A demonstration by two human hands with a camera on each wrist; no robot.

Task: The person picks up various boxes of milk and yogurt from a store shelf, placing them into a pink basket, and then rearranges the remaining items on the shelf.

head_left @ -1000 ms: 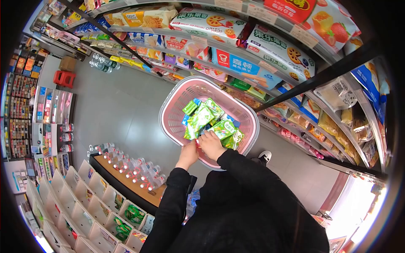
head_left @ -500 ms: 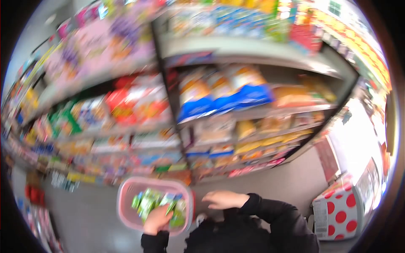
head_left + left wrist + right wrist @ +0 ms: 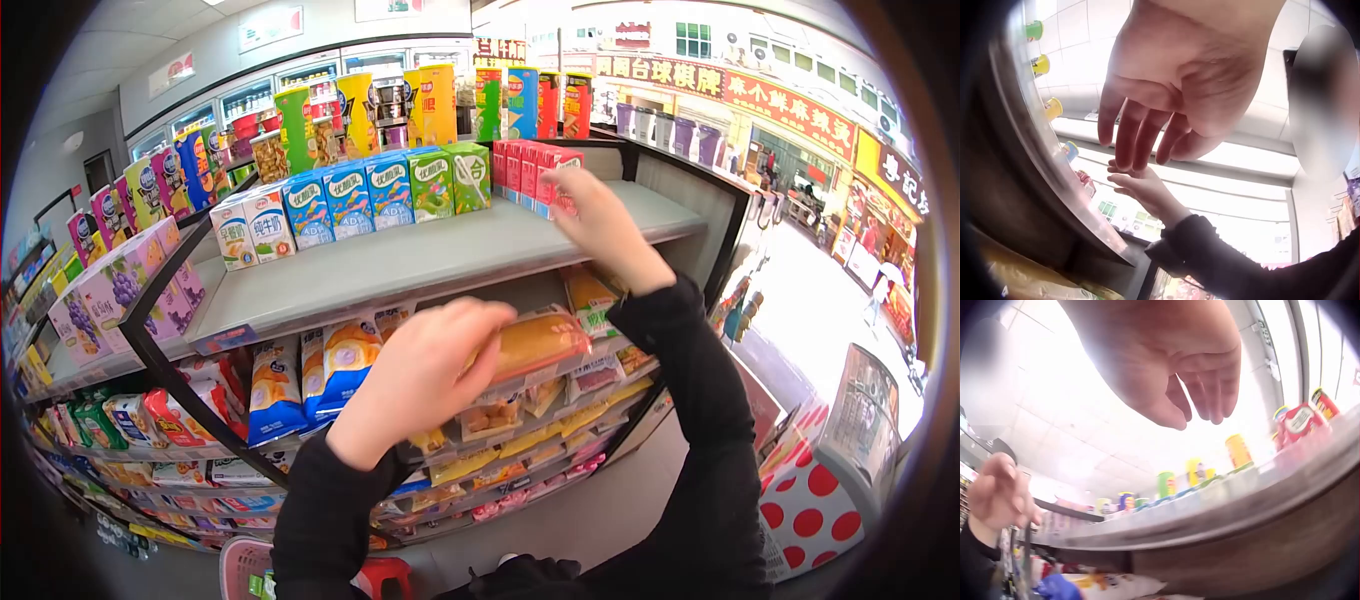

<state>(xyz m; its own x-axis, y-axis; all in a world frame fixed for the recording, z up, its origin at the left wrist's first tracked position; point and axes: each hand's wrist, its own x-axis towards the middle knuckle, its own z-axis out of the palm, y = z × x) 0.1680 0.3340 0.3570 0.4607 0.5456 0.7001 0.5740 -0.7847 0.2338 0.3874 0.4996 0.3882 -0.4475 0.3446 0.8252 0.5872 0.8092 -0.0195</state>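
At the top shelf's right part, my right hand (image 3: 605, 230) reaches with relaxed fingers toward a group of small red drink cartons (image 3: 522, 172). Its fingertips overlap the nearest carton in the head view. The right wrist view shows that hand's thumb and fingers apart, with nothing between them. My left hand (image 3: 425, 370) is raised in front of the shelf edge, lower and nearer me, and its fingers (image 3: 1127, 134) hang loosely bent without holding anything. Left of the red cartons stand green drink cartons (image 3: 432, 184), blue ones (image 3: 348, 195) and white milk cartons (image 3: 252, 230).
The grey top shelf (image 3: 400, 262) has a dark metal frame. Tall canisters (image 3: 435, 105) line its back. Bagged snacks (image 3: 275, 385) fill lower shelves. A pink basket (image 3: 238, 560) with green packs stands low left, beside a red stool (image 3: 385, 577). A red-dotted box (image 3: 815, 515) stands right.
The head view has swung up and right from the basket to the shelf. Both hands have left the green packs in the basket and risen, the right one up to the red cartons.
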